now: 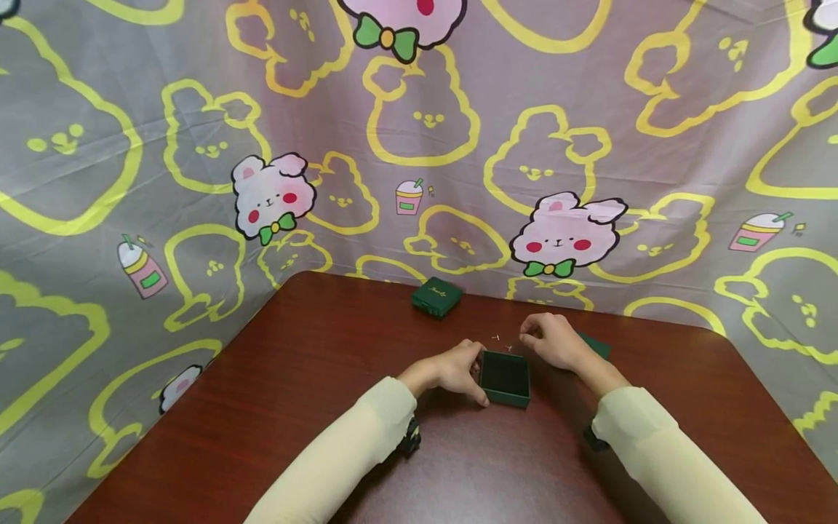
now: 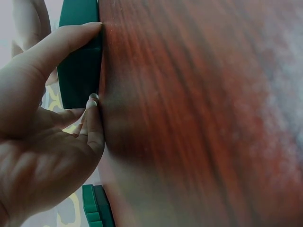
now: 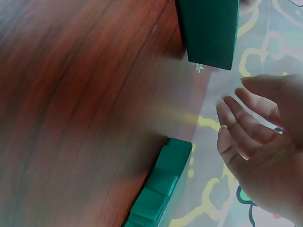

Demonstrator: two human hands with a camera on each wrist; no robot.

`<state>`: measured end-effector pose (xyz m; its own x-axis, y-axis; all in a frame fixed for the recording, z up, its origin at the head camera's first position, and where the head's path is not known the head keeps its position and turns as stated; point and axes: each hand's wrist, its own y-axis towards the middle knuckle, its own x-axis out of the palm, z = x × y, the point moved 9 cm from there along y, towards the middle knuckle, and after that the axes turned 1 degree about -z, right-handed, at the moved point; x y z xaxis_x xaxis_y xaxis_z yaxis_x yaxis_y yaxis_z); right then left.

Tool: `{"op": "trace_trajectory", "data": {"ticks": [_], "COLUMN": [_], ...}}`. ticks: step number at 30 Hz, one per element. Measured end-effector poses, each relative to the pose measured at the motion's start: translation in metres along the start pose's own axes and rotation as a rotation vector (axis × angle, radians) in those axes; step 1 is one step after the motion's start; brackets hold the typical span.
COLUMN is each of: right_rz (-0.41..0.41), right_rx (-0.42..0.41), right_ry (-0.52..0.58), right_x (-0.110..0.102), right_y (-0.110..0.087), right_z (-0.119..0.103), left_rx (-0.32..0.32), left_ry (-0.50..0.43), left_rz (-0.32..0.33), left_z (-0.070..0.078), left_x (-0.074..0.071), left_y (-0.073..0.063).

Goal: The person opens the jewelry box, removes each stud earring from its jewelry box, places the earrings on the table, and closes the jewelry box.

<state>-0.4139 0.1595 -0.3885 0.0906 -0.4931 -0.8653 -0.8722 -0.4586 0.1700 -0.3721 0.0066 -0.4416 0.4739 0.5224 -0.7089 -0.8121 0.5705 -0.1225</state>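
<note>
My left hand (image 1: 452,370) holds the left side of an open green box (image 1: 507,399) with a dark inside. In the left wrist view the thumb lies along the front wall of the green box (image 2: 80,78) and the fingertips are at its corner. My right hand (image 1: 555,342) hangs empty above the table, right of the box and behind it, its fingers loosely bent. Two tiny metallic pieces (image 1: 508,348) lie just behind the box. A small star-shaped end (image 3: 199,67) shows beside the box in the right wrist view.
A second green box (image 1: 436,297), with gold lettering on top, sits toward the table's back edge. Another flat green piece (image 1: 596,346) lies partly hidden behind my right forearm. Patterned cloth (image 1: 425,182) hangs behind the brown table (image 1: 314,349).
</note>
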Motion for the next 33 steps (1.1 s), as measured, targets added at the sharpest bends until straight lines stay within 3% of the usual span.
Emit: {"op": "trace_trajectory", "data": {"ticks": [18, 25, 33], "right_rz": [-0.021, -0.039, 0.004], "right_rx": [-0.068, -0.065, -0.084], "right_ry": [-0.134, -0.161, -0.222], "right_x": [-0.006, -0.009, -0.015], "right_y": [-0.024, -0.033, -0.046], "right_z": [-0.003, 0.007, 0.019], "left_rx": [0.002, 0.001, 0.001], "left_ry": [0.002, 0.006, -0.002], "left_rz": [0.003, -0.005, 0.001], "left_z": [0.002, 0.002, 0.001], "left_x": [0.0, -0.001, 0.0], "left_y": [0.001, 0.001, 0.001]}}
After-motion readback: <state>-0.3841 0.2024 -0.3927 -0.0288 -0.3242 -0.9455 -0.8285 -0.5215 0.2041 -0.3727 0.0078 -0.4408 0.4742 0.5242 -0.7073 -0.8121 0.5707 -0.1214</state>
